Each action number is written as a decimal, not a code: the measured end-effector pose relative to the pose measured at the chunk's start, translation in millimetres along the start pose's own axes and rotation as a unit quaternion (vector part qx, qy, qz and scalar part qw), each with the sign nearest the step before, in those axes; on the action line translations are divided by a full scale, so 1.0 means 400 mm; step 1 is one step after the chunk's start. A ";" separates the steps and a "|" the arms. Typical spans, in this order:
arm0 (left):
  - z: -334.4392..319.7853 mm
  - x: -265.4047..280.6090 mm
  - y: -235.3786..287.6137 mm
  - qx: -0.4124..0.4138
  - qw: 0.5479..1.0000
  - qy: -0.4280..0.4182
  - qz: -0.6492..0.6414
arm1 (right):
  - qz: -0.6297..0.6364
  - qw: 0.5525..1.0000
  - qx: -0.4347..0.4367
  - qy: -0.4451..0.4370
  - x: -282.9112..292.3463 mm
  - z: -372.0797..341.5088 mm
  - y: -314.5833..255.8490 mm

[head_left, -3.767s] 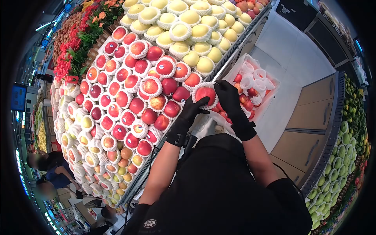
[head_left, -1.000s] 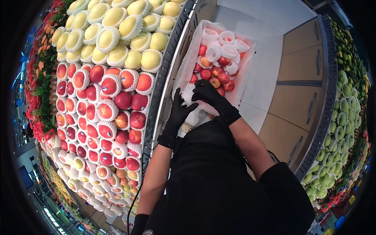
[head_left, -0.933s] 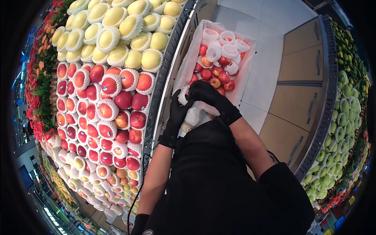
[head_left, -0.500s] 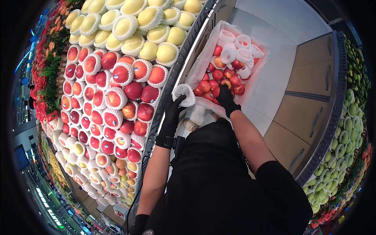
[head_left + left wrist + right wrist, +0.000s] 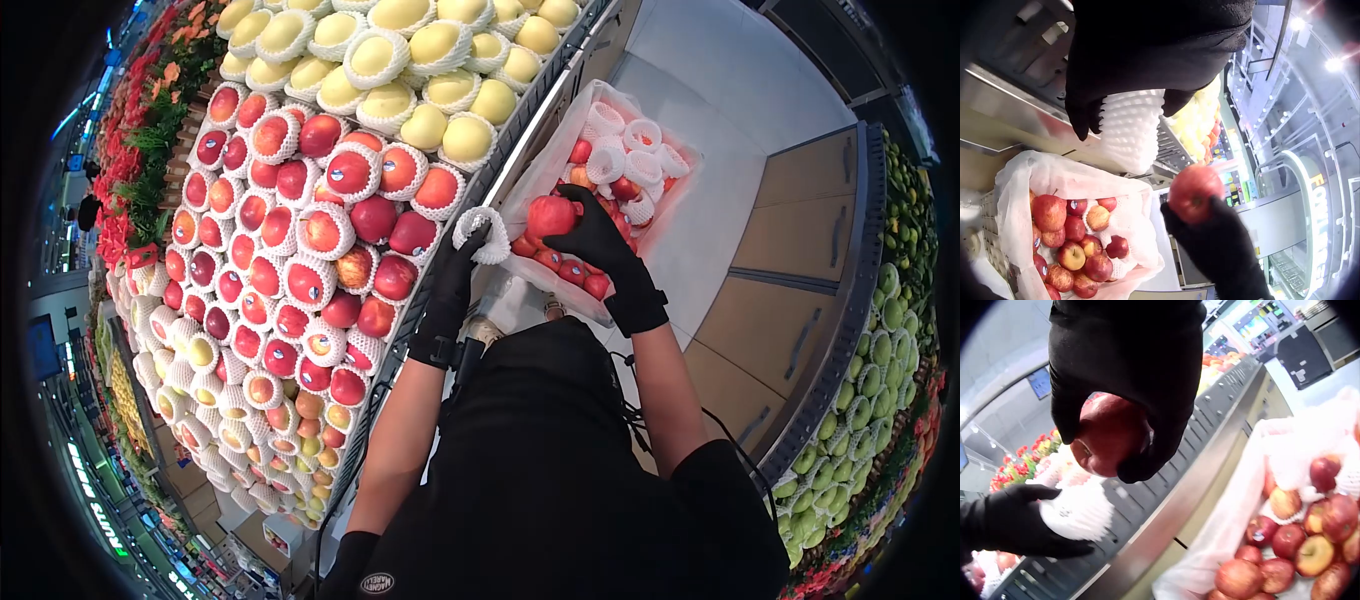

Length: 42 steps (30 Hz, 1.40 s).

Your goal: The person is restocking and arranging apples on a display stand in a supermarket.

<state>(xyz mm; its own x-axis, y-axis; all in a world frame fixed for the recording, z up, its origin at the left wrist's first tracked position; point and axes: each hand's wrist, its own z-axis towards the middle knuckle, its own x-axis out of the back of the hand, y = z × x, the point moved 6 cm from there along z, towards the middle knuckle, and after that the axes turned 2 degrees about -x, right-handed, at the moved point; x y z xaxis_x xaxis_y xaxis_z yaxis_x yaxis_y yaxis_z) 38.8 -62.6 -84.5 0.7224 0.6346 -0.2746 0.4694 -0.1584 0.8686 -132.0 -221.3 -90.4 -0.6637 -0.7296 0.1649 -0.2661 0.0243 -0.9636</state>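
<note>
My gloved left hand (image 5: 452, 285) holds a white foam fruit net (image 5: 492, 247) by its edge, beside the rack of apples. The net's ribbed side shows below the fingers in the left wrist view, and its wide end faces up in the head view. My gloved right hand (image 5: 603, 250) grips a bare red apple (image 5: 550, 215), thumb and fingers round its sides, above the near part of the lined crate (image 5: 1013, 187). A gap separates the apple from the net. In the right wrist view the apple (image 5: 1109, 434) hangs under the palm, partly covered by fingers.
Loose apples (image 5: 1072, 256) and empty foam nets (image 5: 640, 165) lie in the crate. Left of me slopes a display of netted apples (image 5: 320, 232), with yellow fruit (image 5: 375, 55) behind. Cabinets (image 5: 800, 205) and green fruit (image 5: 860, 400) stand at right.
A netted apple was between both hands earliest; later both hands were at a white net. Half a second ago my right hand was down in the crate; now it is raised with an apple.
</note>
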 end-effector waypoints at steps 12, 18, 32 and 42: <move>-0.055 -0.020 0.128 -0.151 0.983 -0.054 0.090 | -0.132 0.980 0.145 0.017 -0.154 -0.062 -0.281; -0.092 0.016 0.149 -0.107 0.993 -0.054 -0.012 | -0.029 0.986 0.164 0.009 -0.173 -0.060 -0.335; -0.234 0.183 0.233 -0.196 0.978 0.062 0.026 | 0.005 0.995 0.102 -0.006 -0.380 -0.031 -0.358; -0.416 0.406 0.269 -0.258 0.948 0.186 0.010 | 0.077 0.911 0.173 -0.367 -0.703 -0.122 -0.491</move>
<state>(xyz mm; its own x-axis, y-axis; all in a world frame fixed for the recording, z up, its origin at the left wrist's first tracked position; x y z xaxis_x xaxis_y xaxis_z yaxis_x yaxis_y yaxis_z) 122.0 149.3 32.8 0.4546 0.8733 -0.1749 0.0770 0.1571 0.9846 72.8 12.7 62.9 0.0060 -0.9992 -0.0399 0.1101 0.0403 -0.9931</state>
